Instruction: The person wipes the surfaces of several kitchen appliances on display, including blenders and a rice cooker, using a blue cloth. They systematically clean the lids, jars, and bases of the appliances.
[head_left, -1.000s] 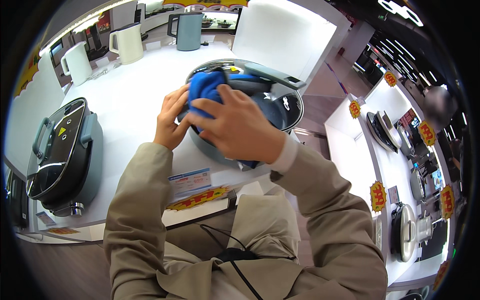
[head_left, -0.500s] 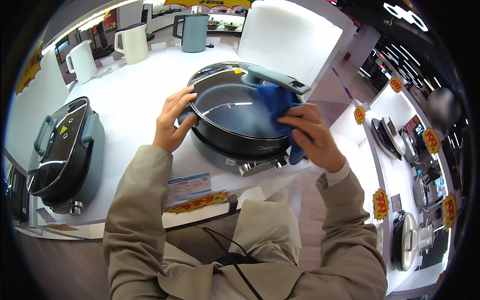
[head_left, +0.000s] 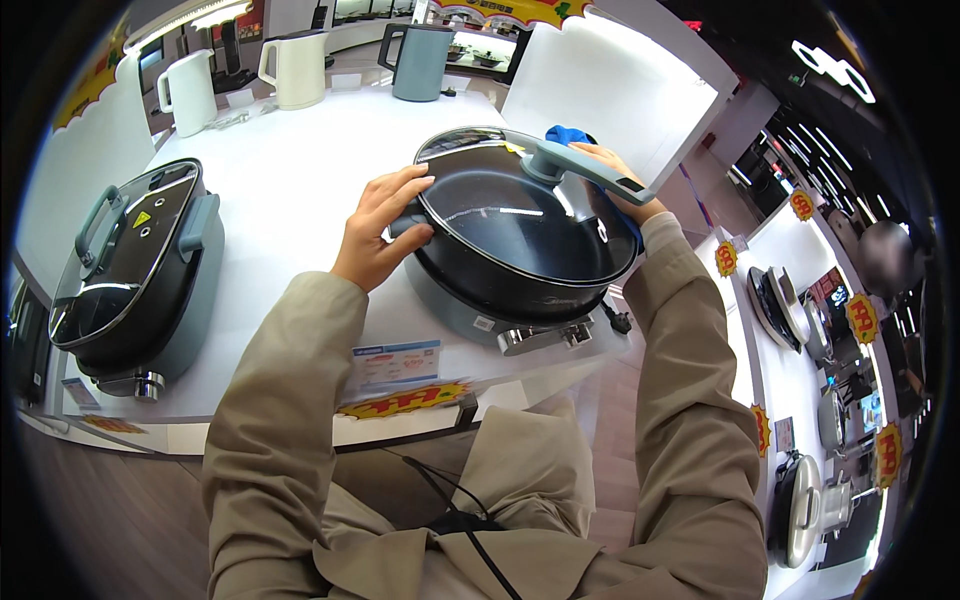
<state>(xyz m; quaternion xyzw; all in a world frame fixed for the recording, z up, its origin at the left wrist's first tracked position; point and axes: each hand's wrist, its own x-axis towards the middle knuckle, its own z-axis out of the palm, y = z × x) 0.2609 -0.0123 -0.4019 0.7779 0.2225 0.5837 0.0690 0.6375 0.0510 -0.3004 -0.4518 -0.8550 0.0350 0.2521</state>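
Note:
A round black electric pot point(head_left: 500, 283) stands on a grey base, under a glass lid point(head_left: 490, 225) with a grey-green lid handle point(head_left: 590, 170). My left hand point(head_left: 383, 228) grips the pot's left side handle, its fingertips by the lid rim and the thumb on the handle. At the pot's far right side, my right hand point(head_left: 607, 157) holds a blue cloth point(head_left: 568, 134). The lid handle crosses in front of that hand and hides part of it. More blue cloth shows along the pot's right edge.
An oblong lidded electric pot point(head_left: 135, 265) sits to the left. Behind are a white kettle point(head_left: 188, 92), a cream kettle point(head_left: 297, 70) and a grey-blue kettle point(head_left: 421, 62). A black plug point(head_left: 617, 319) lies by the pot's right side, and a price card point(head_left: 397, 364) stands in front.
My right hand has carried the blue cloth from the lid's front right to the far right side, behind the lid handle. My left hand keeps its hold; the view has shifted slightly.

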